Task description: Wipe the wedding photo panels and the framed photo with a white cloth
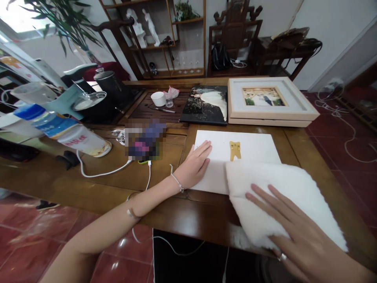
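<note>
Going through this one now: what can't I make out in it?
All in the head view:
- White board: its near right corner is hidden by the white cloth.
- Right hand: its palm is hidden by the back of the hand; its forearm is cut off by the picture's edge.
- Left hand: its palm side, turned to the board, is hidden by the hand itself.
- Pixelated patch: masks what lies there.
- Framed photo: details too small.

From here, the white cloth hides one corner of the white board and perhaps the tip of the golden piece. Past the right hand, the arm is cut off. Blocky blur masks an item by the white cable; the framed photo is too small to read.
</note>
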A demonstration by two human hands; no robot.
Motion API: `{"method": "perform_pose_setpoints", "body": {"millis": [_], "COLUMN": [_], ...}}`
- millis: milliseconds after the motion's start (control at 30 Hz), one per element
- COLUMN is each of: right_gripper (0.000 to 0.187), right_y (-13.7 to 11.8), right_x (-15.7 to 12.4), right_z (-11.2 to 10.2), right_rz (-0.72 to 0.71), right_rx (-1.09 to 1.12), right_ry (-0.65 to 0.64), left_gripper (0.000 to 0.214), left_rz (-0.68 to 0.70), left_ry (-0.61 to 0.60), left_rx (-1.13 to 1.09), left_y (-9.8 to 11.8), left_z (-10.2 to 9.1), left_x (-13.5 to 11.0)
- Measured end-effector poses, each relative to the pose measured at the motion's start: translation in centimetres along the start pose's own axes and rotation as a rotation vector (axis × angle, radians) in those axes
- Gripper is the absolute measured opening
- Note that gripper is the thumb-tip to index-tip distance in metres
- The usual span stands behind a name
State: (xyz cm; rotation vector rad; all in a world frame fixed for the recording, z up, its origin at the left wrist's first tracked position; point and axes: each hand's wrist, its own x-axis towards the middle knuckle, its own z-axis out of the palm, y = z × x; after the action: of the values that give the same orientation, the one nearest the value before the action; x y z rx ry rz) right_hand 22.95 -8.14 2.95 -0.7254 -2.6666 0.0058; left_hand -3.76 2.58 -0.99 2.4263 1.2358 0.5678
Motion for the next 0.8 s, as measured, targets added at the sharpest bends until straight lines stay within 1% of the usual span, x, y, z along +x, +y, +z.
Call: {"method": "perform_pose_setpoints", "body": {"millis": [33, 100, 200, 267, 367, 467, 533, 567, 633, 700, 733, 800], "right_gripper": [0.015, 0.015, 0.015, 0.016, 0.023, 0.026, 0.024, 0.023, 0.022, 0.022, 0.022, 0.018], "right_y": [-0.1, 0.6, 3.7, 6.0, 8.9, 10.2, 10.1, 9.7, 8.2, 6.0, 4.7, 2.2], "right_x": [0.1, 0.4, 1.4, 2.6, 5.3, 7.7, 8.5, 8.6, 8.1, 7.1, 6.5, 5.3], "right_z": [-0.1, 0.1, 0.6, 0.9, 1.0, 1.1, 1.5, 1.8, 2.4, 3.0, 3.1, 3.1], "right_rz": [-0.027, -0.043, 0.007, 0.048, 0.164, 0.366, 0.426, 0.406, 0.279, 0.127, 0.071, 0.013], "right_rx": [0.007, 0.008, -0.029, -0.074, -0.083, -0.031, -0.022, -0.032, -0.063, -0.060, -0.041, 0.013], "right_ry": [-0.010, -0.010, 0.009, 0.031, 0.028, 0.003, 0.019, 0.031, 0.053, 0.036, 0.020, 0.002], "left_gripper": [0.045, 0.045, 0.045, 0.045, 0.045, 0.044, 0.044, 0.044, 0.045, 0.045, 0.045, 0.047], "left_rz": [0.001, -0.001, -0.006, -0.009, -0.014, -0.011, -0.004, 0.000, 0.005, 0.008, 0.009, 0.017], "left_ry": [0.004, 0.004, -0.011, -0.014, -0.012, -0.010, -0.006, -0.003, 0.000, -0.004, -0.009, -0.018], "left_rx": [-0.001, 0.004, 0.018, 0.023, 0.020, 0.014, 0.012, 0.011, 0.010, 0.006, 0.003, -0.002], "left_y": [0.0, 0.0, 0.0, 0.1, 0.1, 0.0, -0.1, -0.1, -0.1, -0.1, -0.2, -0.2], "left_z": [0.0, 0.0, 0.0, -0.1, -0.1, -0.1, 0.0, 0.0, 0.0, 0.0, 0.0, -0.1], "left_x": [0.0, 0.0, 0.0, 0.0, 0.0, 0.0, 0.0, 0.0, 0.0, 0.0, 0.0, -0.1]}}
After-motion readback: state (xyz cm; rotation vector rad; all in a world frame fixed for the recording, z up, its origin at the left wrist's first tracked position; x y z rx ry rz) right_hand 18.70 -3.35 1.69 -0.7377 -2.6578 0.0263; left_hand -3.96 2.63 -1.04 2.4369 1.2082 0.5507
